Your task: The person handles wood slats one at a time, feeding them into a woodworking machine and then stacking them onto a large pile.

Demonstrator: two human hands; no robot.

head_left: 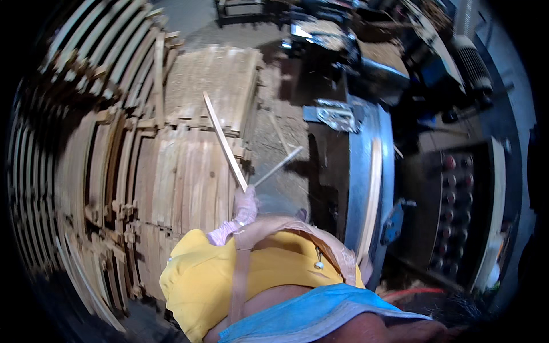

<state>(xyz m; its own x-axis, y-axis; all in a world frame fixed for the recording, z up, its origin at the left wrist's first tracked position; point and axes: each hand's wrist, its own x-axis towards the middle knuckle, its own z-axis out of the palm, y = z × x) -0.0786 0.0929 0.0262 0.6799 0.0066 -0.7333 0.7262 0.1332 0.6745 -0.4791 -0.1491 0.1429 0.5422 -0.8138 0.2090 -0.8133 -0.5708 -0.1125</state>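
So the left hand (246,207), in a pale glove, has its fingers wrapped around a thin wood strip (224,140) raised over big stacks of strips (189,171); lots already piled. Right hand isn't visible.

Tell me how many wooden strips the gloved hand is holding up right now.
2: a wide strip angled up-left from the gloved hand, and a thinner strip angled up-right. Which hand it is I cannot tell; the glove may hide more.
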